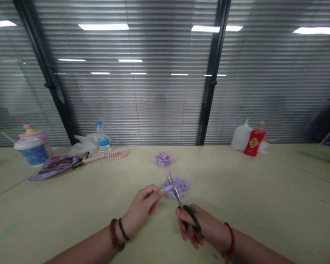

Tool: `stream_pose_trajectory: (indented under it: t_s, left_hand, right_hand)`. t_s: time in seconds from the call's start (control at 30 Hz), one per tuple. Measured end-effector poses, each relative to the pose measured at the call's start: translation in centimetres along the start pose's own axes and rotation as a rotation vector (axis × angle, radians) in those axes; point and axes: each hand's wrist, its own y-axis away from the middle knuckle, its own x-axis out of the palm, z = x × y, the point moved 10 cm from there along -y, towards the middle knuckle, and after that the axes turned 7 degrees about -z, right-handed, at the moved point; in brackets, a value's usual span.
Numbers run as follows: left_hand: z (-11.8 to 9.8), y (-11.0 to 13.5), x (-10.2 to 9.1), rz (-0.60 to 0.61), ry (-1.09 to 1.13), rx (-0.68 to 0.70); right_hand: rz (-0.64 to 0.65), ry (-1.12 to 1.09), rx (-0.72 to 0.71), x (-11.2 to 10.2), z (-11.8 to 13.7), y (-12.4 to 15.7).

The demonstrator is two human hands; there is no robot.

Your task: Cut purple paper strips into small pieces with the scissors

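Purple strip (166, 189) at the blades of the scissors (177, 194), over a clear bowl (171, 197) of purple pieces (180, 186).
The left hand (143, 204) has thumb and fingers pinched shut on the strip's near end; the right hand (205, 221) is partly curled around the black scissor handles, the 2 blades slightly apart. Just beyond sits a smaller clear tub (156, 160) of purple bits; farther out, a pink hairbrush (117, 154) and water bottle (102, 137) lie left, a red bottle (254, 143) right.
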Motion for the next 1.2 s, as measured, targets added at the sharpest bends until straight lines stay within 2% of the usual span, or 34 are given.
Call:
stream_pose_trajectory:
  t_s: [0.43,0.73,0.87,0.97,1.2]
  left_hand:
    - [0.2,-0.1,0.1,0.023,0.006,-0.006]
    - [0.3,-0.2,-0.1,-0.014,0.018,-0.025]
    - [0.4,-0.5,-0.7,-0.05,0.024,-0.002]
    - [0.6,-0.7,-1.0,-0.067,0.041,0.01]
    - [0.5,-0.2,-0.2,-0.014,0.006,0.02]
  right_hand:
    - [-0.002,0.007,-0.02,-0.2,-0.2,-0.4]
    - [-0.051,0.033,-0.041,-0.8,0.2,0.0]
    - [-0.085,-0.049,-0.095,-1.4,0.7,-0.1]
    - [-0.048,-0.111,-0.071,-1.1,0.3,-0.2]
    - [0.064,-0.02,-0.01,0.8,-0.2,0.2]
